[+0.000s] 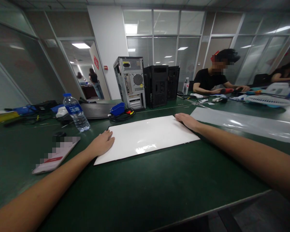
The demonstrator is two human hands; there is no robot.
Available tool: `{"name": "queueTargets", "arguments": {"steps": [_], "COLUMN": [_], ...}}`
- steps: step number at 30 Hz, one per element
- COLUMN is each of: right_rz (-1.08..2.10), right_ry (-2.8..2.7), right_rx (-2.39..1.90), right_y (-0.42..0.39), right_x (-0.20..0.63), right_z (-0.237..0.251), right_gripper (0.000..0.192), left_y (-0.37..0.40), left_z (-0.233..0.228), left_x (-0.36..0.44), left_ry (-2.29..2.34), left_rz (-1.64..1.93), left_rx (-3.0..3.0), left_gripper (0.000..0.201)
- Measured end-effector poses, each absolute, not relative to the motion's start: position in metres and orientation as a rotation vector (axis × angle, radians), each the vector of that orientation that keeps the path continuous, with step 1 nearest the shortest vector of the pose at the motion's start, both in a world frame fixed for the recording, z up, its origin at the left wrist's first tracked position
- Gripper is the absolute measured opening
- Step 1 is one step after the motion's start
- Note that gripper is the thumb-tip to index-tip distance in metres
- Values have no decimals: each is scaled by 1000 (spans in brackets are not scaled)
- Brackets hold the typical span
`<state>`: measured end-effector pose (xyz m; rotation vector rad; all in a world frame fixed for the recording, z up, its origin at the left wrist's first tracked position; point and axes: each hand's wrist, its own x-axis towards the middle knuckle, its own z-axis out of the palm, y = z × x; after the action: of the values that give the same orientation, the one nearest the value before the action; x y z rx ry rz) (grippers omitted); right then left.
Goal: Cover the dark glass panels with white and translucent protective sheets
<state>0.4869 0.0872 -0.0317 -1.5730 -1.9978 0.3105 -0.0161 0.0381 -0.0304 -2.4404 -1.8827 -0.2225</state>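
A glossy white rectangular panel (145, 137) lies flat on the dark green table (140, 190) in front of me. My left hand (101, 143) rests palm down on the panel's near left edge, fingers together and extended. My right hand (188, 120) lies flat on the panel's far right corner. Neither hand grips anything; both only touch the panel.
A water bottle (76, 112) stands at the left, a booklet (56, 154) nearer me. Computer towers (130, 82) and a blue part (117, 109) with cables sit behind the panel. A grey sheet (246, 124) lies at right. A person in black (211, 80) works across the table.
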Motion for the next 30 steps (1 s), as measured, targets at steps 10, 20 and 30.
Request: {"name": "queueTargets", "arguments": {"steps": [10,20,30], "right_rz": [356,379,215], "right_ry": [-2330,-2818,-2765], "right_rx": [-1476,-982,-949], "right_y": [50,7,24], "right_x": [468,428,447], "right_z": [-17,11,14], "right_gripper": [70,86,70], "left_y": [40,42,37], "left_z": [-35,-37,-28], "left_x": [-18,-21,-16], "left_ry": [-1879,-1882,-1888], "left_rz": [-203,-260,-217], "left_rx": [-2436,-2439,-2430], "left_gripper": [71,65,67]}}
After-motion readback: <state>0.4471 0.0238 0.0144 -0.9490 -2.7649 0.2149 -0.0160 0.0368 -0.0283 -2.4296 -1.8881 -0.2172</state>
